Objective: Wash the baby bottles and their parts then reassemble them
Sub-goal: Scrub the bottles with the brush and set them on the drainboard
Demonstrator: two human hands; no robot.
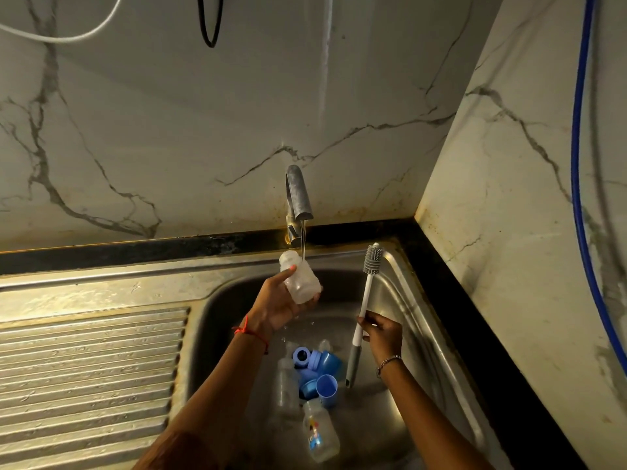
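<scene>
Nearest, a printed bottle (319,432), its lettering too small to read, lies in the sink (403,286) beside blue caps (319,366). The right hand (381,334) grips a brush (365,296) by its handle, bristles pointing up. Farther, the left hand (278,307) curls around a cloudy bottle (302,279), tilted up-left under the tap (298,195) stream; its mouth is hard to make out.

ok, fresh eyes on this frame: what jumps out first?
The left hand holds a clear bottle under the running tap, at the back of the sink. Beside it, the right hand holds a bottle brush upright, bristles up. Below both, blue parts lie piled with two other bottles on the sink floor.
</scene>
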